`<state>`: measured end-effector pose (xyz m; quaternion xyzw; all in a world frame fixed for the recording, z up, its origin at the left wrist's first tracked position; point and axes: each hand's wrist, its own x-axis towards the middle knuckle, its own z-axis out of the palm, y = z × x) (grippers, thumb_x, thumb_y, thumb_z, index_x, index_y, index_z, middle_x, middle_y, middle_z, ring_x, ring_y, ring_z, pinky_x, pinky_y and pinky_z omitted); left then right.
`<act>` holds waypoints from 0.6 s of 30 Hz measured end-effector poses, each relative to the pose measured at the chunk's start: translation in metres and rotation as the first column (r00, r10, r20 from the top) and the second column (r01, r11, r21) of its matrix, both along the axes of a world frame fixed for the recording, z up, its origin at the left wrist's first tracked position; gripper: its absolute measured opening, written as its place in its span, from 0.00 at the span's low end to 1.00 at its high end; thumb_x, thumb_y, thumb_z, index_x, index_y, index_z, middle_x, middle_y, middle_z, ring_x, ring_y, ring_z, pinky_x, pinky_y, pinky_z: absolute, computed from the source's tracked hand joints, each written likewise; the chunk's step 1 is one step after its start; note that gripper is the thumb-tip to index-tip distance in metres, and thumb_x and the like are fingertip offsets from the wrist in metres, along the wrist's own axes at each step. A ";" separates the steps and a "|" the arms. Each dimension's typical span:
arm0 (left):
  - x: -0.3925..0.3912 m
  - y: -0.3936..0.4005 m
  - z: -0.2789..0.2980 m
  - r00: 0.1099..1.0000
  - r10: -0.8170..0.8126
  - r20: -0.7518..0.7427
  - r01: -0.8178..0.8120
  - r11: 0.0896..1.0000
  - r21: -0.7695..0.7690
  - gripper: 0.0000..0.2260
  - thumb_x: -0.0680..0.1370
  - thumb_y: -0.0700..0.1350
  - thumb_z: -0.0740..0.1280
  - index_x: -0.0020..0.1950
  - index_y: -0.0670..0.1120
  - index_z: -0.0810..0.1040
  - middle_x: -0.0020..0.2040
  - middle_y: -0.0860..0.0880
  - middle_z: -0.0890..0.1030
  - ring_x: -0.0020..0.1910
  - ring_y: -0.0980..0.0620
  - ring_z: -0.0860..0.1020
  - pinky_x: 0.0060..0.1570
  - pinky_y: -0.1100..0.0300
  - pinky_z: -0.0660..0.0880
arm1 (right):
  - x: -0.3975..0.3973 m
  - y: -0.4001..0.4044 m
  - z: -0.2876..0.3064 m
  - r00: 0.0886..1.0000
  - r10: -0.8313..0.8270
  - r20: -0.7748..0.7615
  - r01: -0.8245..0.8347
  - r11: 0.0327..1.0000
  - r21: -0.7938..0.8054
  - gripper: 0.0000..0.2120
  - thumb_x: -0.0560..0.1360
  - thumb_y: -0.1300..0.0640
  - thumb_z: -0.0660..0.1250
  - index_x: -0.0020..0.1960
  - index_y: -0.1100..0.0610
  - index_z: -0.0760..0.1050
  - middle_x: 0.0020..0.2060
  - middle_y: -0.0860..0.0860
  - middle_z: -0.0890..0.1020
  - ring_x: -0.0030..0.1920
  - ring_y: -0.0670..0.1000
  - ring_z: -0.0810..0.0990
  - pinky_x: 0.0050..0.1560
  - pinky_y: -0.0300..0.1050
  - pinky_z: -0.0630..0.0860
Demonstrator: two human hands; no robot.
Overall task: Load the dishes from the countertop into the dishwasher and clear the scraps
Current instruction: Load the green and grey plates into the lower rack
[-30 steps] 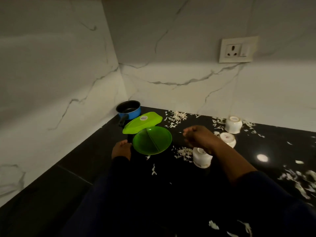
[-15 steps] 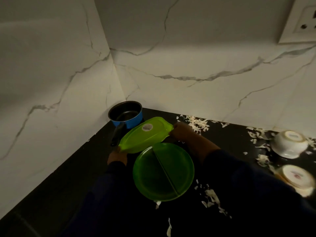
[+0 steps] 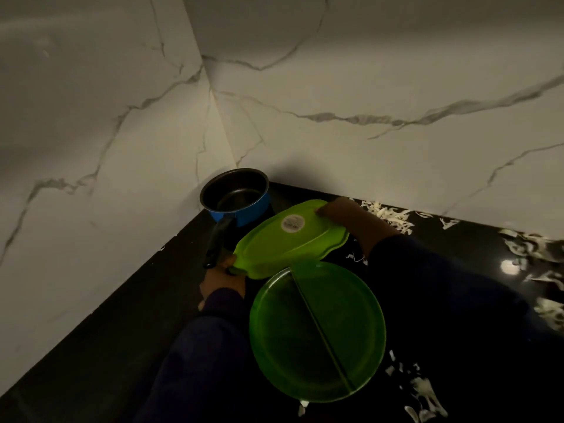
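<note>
An oval light-green plastic tray (image 3: 287, 242) with a round white sticker lies upside down, tilted, above the black countertop (image 3: 128, 315). My left hand (image 3: 222, 279) grips its near-left end and my right hand (image 3: 348, 218) grips its far-right end. A round green divided plate (image 3: 317, 331) sits just in front of the tray, its far rim under the tray's edge. A blue saucepan (image 3: 238, 199) with a black handle stands in the corner behind the tray. Pale shredded scraps (image 3: 393, 215) lie scattered on the counter.
Marble walls (image 3: 366, 117) close in the corner on the left and at the back. More scraps (image 3: 424, 395) lie near the round plate's right side and further scraps (image 3: 531, 245) lie along the right edge. A bright light reflection shows on the counter at right.
My right hand has reached over from the cups to the oval tray's far end. Both hands now hold the tray. The view has moved closer and left, and the white cups have left the frame.
</note>
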<state>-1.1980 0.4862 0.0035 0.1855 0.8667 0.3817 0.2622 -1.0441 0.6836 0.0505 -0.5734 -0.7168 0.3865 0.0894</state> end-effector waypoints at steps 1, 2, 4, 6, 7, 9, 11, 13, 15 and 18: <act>0.001 0.000 0.001 1.000 -0.006 -0.005 0.006 1.000 -0.002 0.20 0.73 0.43 0.68 0.63 0.59 0.72 0.66 0.45 0.72 0.65 0.40 0.69 0.65 0.40 0.66 | 0.003 0.001 0.003 0.999 0.001 -0.046 -0.003 0.999 -0.037 0.27 0.76 0.48 0.65 0.67 0.66 0.68 0.65 0.62 0.73 0.65 0.61 0.72 0.67 0.53 0.68; 0.003 -0.001 0.001 1.000 -0.005 -0.007 0.005 1.000 -0.003 0.21 0.73 0.43 0.68 0.64 0.59 0.72 0.67 0.45 0.72 0.66 0.40 0.69 0.66 0.40 0.65 | 0.006 0.002 0.006 0.997 -0.001 -0.079 -0.003 0.999 -0.048 0.28 0.76 0.49 0.66 0.67 0.67 0.68 0.65 0.63 0.73 0.65 0.61 0.73 0.66 0.52 0.68; 0.006 -0.003 0.001 1.000 -0.002 -0.016 0.003 1.000 0.013 0.22 0.73 0.44 0.68 0.65 0.59 0.71 0.67 0.45 0.72 0.67 0.41 0.69 0.67 0.40 0.64 | 0.016 0.001 0.015 0.992 0.021 -0.125 -0.026 0.999 -0.041 0.29 0.73 0.49 0.69 0.65 0.68 0.70 0.63 0.63 0.75 0.62 0.60 0.75 0.65 0.52 0.70; 0.005 -0.003 -0.002 1.000 0.012 -0.019 -0.011 0.999 0.044 0.23 0.72 0.44 0.70 0.64 0.61 0.71 0.66 0.46 0.74 0.66 0.41 0.70 0.66 0.40 0.64 | 0.025 -0.004 0.030 0.981 0.061 -0.187 -0.063 0.998 -0.004 0.27 0.71 0.47 0.71 0.59 0.67 0.75 0.58 0.62 0.79 0.55 0.57 0.78 0.60 0.51 0.74; 0.007 -0.002 0.000 1.000 0.010 -0.022 -0.009 0.998 0.060 0.24 0.72 0.45 0.70 0.65 0.61 0.70 0.66 0.46 0.74 0.65 0.41 0.70 0.66 0.40 0.64 | 0.031 -0.008 0.040 0.976 0.079 -0.202 -0.074 0.997 0.035 0.24 0.71 0.46 0.70 0.55 0.66 0.77 0.54 0.61 0.80 0.52 0.56 0.78 0.56 0.49 0.75; 0.013 -0.005 0.006 0.999 -0.028 -0.043 0.031 0.998 0.059 0.25 0.74 0.43 0.68 0.69 0.56 0.67 0.68 0.46 0.72 0.67 0.41 0.68 0.69 0.43 0.62 | 0.043 -0.022 0.063 0.964 0.093 -0.249 -0.066 0.991 0.114 0.22 0.73 0.46 0.69 0.55 0.64 0.77 0.53 0.61 0.79 0.52 0.57 0.78 0.53 0.48 0.74; 0.021 -0.012 0.014 0.991 -0.102 -0.081 0.105 0.994 0.035 0.25 0.76 0.42 0.65 0.71 0.50 0.64 0.70 0.45 0.69 0.68 0.42 0.67 0.69 0.49 0.62 | 0.058 -0.037 0.085 0.934 0.080 -0.347 -0.020 0.985 0.172 0.21 0.73 0.49 0.69 0.57 0.64 0.75 0.55 0.61 0.79 0.56 0.60 0.77 0.55 0.49 0.74; 0.029 -0.023 0.022 0.986 -0.138 -0.095 0.138 0.990 -0.002 0.22 0.77 0.42 0.64 0.70 0.47 0.66 0.70 0.43 0.69 0.68 0.42 0.68 0.67 0.51 0.64 | 0.083 -0.054 0.105 0.887 0.026 -0.462 0.088 0.971 0.224 0.17 0.73 0.52 0.70 0.55 0.62 0.75 0.54 0.61 0.79 0.56 0.60 0.77 0.56 0.52 0.74; 0.043 -0.032 0.036 0.986 -0.113 -0.123 0.110 0.993 -0.032 0.18 0.77 0.41 0.62 0.68 0.45 0.70 0.69 0.43 0.71 0.66 0.42 0.70 0.65 0.51 0.65 | 0.115 -0.074 0.120 0.828 -0.035 -0.560 0.207 0.946 0.248 0.15 0.73 0.54 0.70 0.56 0.59 0.74 0.54 0.59 0.79 0.56 0.59 0.77 0.56 0.51 0.73; 0.077 -0.049 0.067 0.977 -0.060 -0.203 0.057 0.998 -0.019 0.16 0.78 0.39 0.59 0.65 0.45 0.72 0.67 0.43 0.72 0.64 0.42 0.71 0.65 0.49 0.65 | 0.166 -0.107 0.134 0.759 -0.081 -0.646 0.277 0.938 0.208 0.19 0.71 0.57 0.72 0.60 0.59 0.72 0.57 0.60 0.79 0.57 0.61 0.77 0.59 0.58 0.74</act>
